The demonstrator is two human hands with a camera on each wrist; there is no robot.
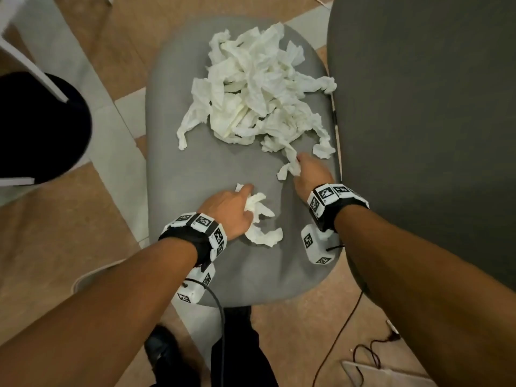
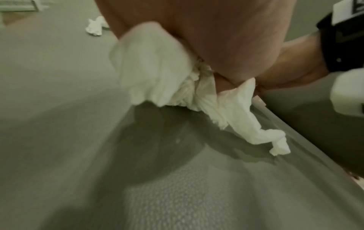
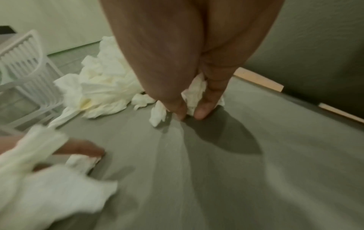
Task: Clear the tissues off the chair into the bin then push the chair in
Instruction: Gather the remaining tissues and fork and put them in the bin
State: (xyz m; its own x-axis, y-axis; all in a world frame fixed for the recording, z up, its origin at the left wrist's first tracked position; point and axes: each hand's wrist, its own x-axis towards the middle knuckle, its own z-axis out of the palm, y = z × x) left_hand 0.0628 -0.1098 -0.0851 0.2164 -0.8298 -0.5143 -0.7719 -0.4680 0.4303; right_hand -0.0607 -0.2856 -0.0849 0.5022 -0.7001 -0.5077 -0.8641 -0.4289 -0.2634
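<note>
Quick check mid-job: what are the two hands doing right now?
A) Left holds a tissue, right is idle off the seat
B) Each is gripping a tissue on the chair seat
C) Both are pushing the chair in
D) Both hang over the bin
B: the left hand grips a crumpled tissue and the right hand pinches another tissue, both low on the grey chair seat, with the big pile untouched.
</note>
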